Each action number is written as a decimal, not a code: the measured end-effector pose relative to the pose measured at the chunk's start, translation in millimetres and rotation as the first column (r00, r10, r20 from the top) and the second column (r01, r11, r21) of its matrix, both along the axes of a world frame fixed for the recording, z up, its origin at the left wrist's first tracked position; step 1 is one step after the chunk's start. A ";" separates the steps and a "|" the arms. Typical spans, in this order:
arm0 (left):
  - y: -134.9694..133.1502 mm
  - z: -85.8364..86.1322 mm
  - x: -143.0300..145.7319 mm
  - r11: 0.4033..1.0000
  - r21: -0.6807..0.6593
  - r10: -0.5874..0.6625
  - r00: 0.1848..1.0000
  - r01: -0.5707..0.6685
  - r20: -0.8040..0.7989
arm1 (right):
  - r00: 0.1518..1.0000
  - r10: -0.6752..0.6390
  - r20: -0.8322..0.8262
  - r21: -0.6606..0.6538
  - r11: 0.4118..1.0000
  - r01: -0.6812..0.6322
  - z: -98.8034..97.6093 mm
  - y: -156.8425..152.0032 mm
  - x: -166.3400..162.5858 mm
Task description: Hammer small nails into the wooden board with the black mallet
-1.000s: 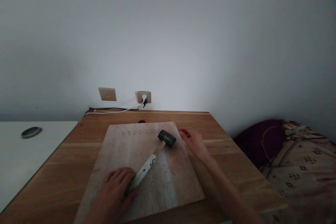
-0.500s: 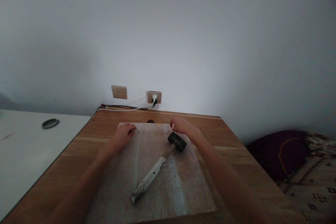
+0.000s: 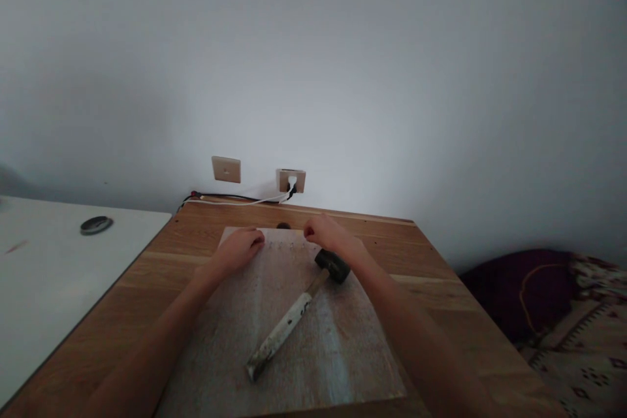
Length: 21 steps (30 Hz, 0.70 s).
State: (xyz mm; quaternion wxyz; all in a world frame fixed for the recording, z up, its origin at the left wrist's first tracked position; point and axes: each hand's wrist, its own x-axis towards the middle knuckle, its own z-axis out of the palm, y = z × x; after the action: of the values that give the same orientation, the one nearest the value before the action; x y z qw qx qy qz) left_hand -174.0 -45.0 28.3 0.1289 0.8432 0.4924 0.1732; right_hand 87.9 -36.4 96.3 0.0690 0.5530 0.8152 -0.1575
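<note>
A pale wooden board lies before me, with a row of small upright pins that look like nails along its far edge. My left hand is at the left end of the row, fingers curled together. At the right end, my right hand has its fingertips pressed together in a pinch. Whatever either hand holds is too small or hidden to make out. A mallet with a black head and a worn white-painted handle rests slantwise on the board, its head just below my right hand.
The board sits on a brown wooden table against a wall. Behind are a socket with a plug and cables, plus a round dark knob-like thing. At left a white surface carries a round dark lid-like piece. Patterned cloth lies right.
Both hands have moved inward along the row, left hand to the right and right hand to the left, covering the end pins. The mallet stays where it lay. My view shifts slightly.
</note>
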 end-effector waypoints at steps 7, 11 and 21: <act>-4.5 8.1 2.5 0.991 -0.012 0.130 0.924 -0.134 0.361 | 0.999 0.022 0.025 0.042 0.999 -0.023 -5.7 -6.9 -25.3; -2.9 8.9 7.6 0.937 -0.326 0.323 0.674 -0.128 0.665 | 0.997 0.072 0.001 0.104 0.992 -0.072 2.4 -7.2 -28.6; 1.2 5.7 18.2 0.786 -0.617 0.523 0.505 0.024 0.686 | 0.992 0.119 0.046 0.075 0.990 -0.122 -16.9 0.0 -48.3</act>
State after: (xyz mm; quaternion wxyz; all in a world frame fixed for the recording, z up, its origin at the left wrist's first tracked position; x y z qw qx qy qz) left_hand -155.8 -43.8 34.1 0.5558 0.4953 0.5205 0.4183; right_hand 39.6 -36.4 79.3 0.0740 0.5081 0.8511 -0.1097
